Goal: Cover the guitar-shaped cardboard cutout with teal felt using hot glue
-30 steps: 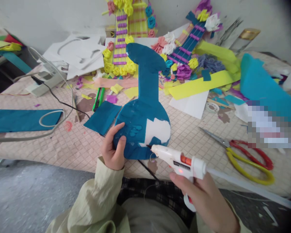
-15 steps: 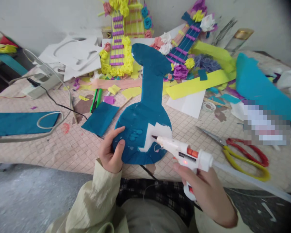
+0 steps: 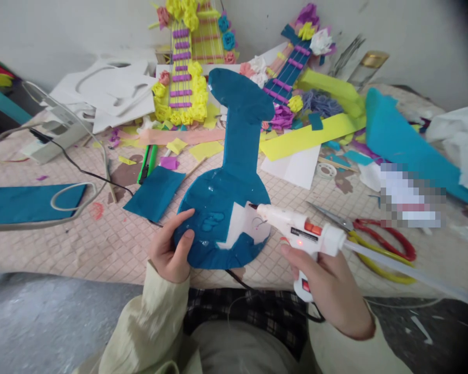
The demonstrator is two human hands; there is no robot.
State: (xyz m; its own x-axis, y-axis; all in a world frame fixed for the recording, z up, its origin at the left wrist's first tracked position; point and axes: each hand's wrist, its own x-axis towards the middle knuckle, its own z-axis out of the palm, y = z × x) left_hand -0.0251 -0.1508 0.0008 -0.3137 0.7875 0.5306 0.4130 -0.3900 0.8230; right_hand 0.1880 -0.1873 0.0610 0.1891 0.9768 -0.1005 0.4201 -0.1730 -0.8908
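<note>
A guitar-shaped cutout [image 3: 242, 140] covered in blue crepe paper stands tilted toward me, with a bare white patch [image 3: 239, 221] low on its round body. My left hand [image 3: 171, 249] grips the body's left edge, thumb on the front, fingers partly hidden behind. In my right hand [image 3: 327, 285] is a white hot glue gun [image 3: 296, 226], its red light lit and a long clear glue stick in its back end. The dark nozzle tip is at the upper right of the white patch; whether it touches I cannot tell. Shiny glue smears show on the blue paper.
Scissors [image 3: 374, 239] with red and yellow handles lie right of the glue gun. A green utility knife [image 3: 147, 163] and a blue paper piece [image 3: 156, 192] lie to the left. A power strip [image 3: 58, 135] with cables sits farther left. Flower-decorated paper instruments [image 3: 181, 67] lean on the wall.
The glue gun's tip has moved up and right along the white patch toward its upper edge. More of the patch's right side shows now. The whole view has shifted slightly.
</note>
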